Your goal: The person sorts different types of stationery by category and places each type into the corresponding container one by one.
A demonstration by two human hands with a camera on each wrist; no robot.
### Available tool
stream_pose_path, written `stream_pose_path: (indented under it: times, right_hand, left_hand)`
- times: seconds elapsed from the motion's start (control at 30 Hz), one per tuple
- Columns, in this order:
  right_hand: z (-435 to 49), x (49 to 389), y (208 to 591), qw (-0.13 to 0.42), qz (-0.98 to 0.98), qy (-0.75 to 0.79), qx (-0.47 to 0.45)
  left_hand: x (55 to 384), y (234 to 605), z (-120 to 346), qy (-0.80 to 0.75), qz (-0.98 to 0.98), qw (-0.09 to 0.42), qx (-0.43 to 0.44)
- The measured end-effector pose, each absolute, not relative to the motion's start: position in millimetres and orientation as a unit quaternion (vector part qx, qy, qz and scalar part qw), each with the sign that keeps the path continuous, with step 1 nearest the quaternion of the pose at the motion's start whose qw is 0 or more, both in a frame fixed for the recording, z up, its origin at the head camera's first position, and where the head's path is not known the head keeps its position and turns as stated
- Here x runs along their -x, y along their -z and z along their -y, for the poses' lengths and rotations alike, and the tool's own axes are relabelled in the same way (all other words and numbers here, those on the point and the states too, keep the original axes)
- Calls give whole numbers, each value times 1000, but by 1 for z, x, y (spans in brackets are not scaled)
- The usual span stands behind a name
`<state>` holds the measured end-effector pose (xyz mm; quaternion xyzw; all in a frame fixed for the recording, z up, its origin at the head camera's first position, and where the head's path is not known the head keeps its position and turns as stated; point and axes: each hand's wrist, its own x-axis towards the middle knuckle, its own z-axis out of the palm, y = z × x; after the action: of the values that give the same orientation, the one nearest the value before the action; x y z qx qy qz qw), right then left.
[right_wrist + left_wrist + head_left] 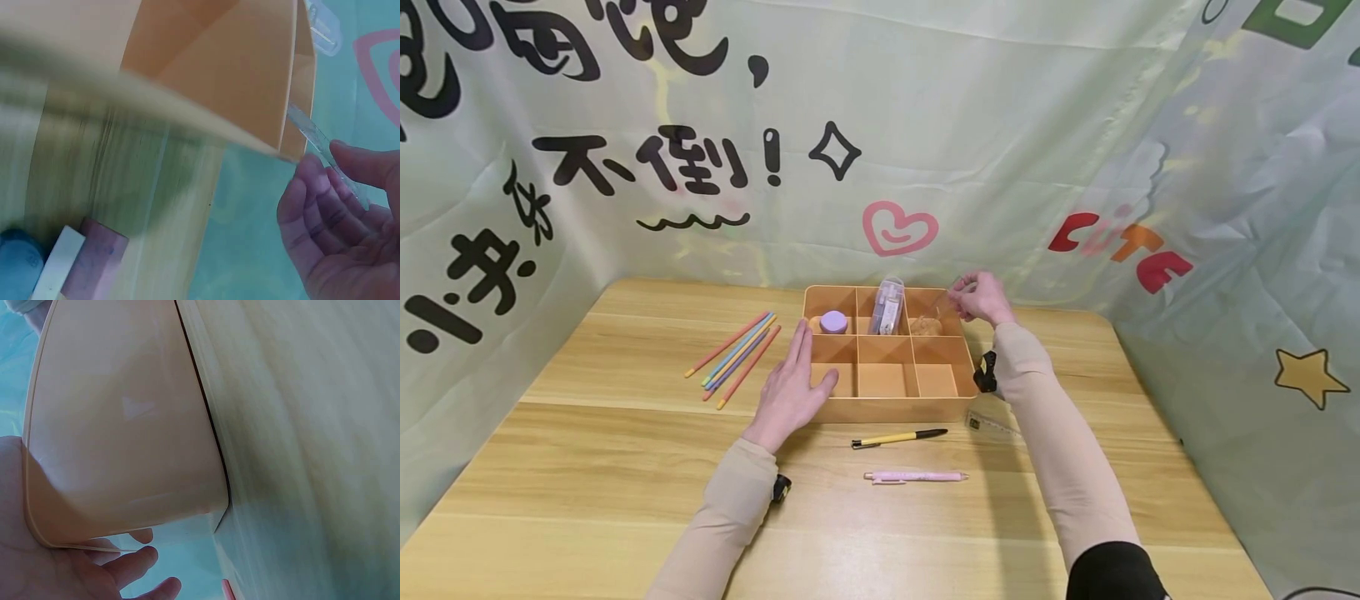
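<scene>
An orange organizer box [891,410] with several compartments sits on the table. My left hand [792,390] rests along its left side, fingers straight and thumb over the front left compartment. At the back right corner my right hand [982,297] pinches a thin clear plastic strip [319,140] between thumb and fingers. The strip's far end dips behind the compartment wall in the right wrist view. A purple-lidded round container [833,322], a clear and purple item [888,307] and a brownish translucent item [926,326] occupy the back compartments.
Several colored sticks [737,358] lie left of the box. In front are a yellow and black pen [898,438], a pink pen [916,477] and a clear ruler [992,426]. Beside the box are a blue item [19,265] and a pink-and-white block pair [94,256]. A printed cloth [1000,167] hangs behind.
</scene>
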<state>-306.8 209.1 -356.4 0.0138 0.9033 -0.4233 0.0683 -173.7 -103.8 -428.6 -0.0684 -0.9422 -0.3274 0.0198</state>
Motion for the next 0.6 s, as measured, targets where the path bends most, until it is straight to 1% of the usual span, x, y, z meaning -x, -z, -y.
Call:
stream_pose_path:
  times: [0.13,0.6]
  right_hand:
    - [-210,306,353,80,-915,395,-13]
    - [-221,304,349,145,-909,390,-18]
  left_hand:
    - [174,429,104,326,943,19,69]
    - [174,429,104,331,941,13,67]
